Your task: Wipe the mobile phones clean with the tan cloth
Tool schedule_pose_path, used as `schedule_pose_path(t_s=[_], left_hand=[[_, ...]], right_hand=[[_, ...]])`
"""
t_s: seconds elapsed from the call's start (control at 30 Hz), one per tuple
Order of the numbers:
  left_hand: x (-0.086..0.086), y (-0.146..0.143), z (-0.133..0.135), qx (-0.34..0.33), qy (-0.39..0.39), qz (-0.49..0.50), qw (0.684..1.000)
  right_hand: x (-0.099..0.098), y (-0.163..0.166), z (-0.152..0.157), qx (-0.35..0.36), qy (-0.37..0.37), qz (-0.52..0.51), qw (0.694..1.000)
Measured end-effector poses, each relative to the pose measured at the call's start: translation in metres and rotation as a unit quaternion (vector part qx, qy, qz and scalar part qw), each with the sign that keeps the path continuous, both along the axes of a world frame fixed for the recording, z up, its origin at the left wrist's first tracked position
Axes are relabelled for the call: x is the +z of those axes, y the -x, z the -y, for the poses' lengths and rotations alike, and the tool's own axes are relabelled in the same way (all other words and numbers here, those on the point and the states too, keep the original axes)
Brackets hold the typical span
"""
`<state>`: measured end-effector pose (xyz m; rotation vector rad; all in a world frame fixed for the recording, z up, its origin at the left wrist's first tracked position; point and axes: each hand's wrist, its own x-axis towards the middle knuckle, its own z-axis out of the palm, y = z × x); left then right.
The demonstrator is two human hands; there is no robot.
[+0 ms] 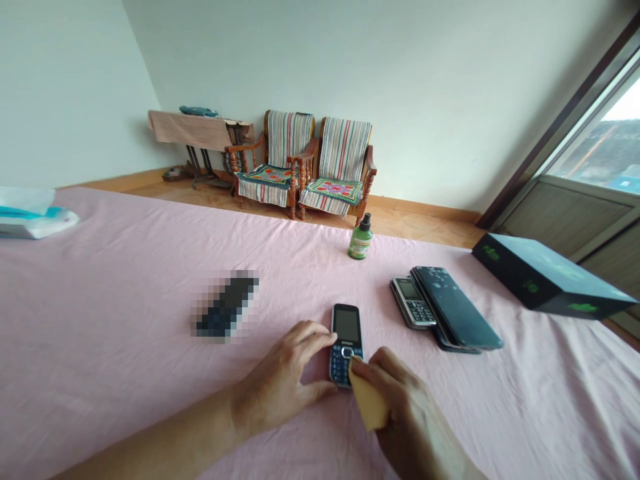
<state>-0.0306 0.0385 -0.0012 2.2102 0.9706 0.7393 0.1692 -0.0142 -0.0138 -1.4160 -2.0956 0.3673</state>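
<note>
A dark keypad phone (346, 343) lies face up on the pink cloth in front of me, its screen at the far end. My left hand (287, 373) steadies it from the left, with fingertips at the edge beside the screen and the thumb near the bottom corner. Closed around a folded yellow cloth (369, 400), my right hand (403, 403) presses a corner of it onto the phone's right side, by the keys. That cloth and hand cover part of the keypad.
On the pink tablecloth (150, 267) are a pixelated dark object (227, 307), a green spray bottle (361, 239), a silver keypad phone (414, 303), dark smartphones (456, 307), a black box (545, 273) and a tissue pack (37, 217). Two wooden chairs (335, 167) stand beyond.
</note>
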Motion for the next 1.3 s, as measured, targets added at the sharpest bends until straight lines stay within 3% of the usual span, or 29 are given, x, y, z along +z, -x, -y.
schedule_pose_path(t_s=[0.27,1.3], left_hand=[[-0.002,0.000,0.000,0.001,-0.005,0.007,1.000],[-0.001,0.000,0.001,-0.003,-0.020,0.006,1.000]], right_hand=[[0.006,0.011,-0.005,-0.008,-0.029,0.007,1.000],[0.006,0.004,-0.013,-0.012,-0.040,-0.008,0.999]])
